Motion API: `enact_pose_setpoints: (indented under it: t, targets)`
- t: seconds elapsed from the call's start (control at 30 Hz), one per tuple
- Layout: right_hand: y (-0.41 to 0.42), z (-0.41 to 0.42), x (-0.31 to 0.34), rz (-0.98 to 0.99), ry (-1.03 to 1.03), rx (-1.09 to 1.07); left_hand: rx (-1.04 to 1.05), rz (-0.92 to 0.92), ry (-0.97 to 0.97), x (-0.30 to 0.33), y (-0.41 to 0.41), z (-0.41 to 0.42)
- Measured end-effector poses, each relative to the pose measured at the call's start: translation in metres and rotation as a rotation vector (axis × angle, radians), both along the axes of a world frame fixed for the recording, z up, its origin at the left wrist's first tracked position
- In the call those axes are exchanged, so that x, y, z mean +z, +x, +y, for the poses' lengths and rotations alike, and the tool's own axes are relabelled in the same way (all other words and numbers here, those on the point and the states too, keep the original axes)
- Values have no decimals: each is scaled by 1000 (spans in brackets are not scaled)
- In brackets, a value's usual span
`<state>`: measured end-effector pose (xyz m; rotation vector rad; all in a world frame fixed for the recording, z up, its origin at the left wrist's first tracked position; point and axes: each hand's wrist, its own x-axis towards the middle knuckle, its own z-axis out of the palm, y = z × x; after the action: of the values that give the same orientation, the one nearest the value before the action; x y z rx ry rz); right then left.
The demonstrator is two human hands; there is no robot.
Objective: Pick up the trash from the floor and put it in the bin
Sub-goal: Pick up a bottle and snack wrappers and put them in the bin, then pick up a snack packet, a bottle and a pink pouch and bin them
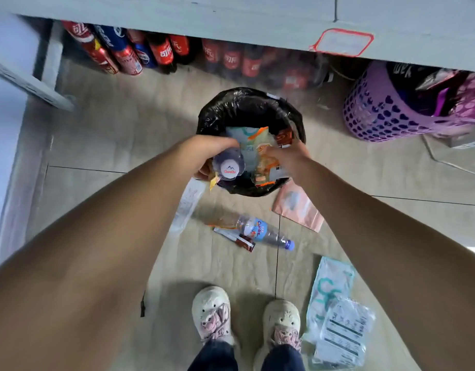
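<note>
Fingers of the left hand [204, 151] curl around a clear bottle [229, 167], its cap end facing up, held over the bin [220, 113]. Right hand [287, 156] fingers clutch orange snack wrappers [263, 153] above the same black-lined bin. On the tiled floor [110, 129] near the shoes [212, 314] lie a pale plastic bag [332, 287], a pink pouch [298, 207], another bottle [263, 232] and a small brown sachet [241, 240]. A purple basket [378, 116] stands right of the bin.

Both arms outstretched; left hand [208, 149] and right hand [287, 158] seemingly clenched.
</note>
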<state>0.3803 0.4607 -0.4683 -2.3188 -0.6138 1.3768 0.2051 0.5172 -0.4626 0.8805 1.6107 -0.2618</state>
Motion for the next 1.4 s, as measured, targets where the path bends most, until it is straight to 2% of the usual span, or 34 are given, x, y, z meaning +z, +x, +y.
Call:
enact_pose_setpoints:
  t: [0.13,0.27,0.5,0.7,0.83,0.97,1.03,1.23,1.4]
  targets:
    - [-10,16,3,56,-23,10,130,-107,30,5,17,13]
    - [-11,21,4,-71,12,115,88,-56,205,9,25,18]
    - [-4,-1,1,-220,107,323,44,-110,303,3,25,14]
    - [12,-34,1,-303,156,354,-131,-10,582,5,16,-8]
    - [24,-69,-2,-414,180,410,-201,88,683,4,-9,-43]
    - [30,-115,-18,-443,250,371,-242,214,663,-16,-37,-82]
    - [32,-141,-33,-417,215,351,-247,262,606,-34,-49,-105]
    - [33,-196,-99,-371,-16,535,-334,378,349,-105,-63,-170]
    - [31,-189,-154,-378,-12,575,-293,462,276,-165,-58,-194]
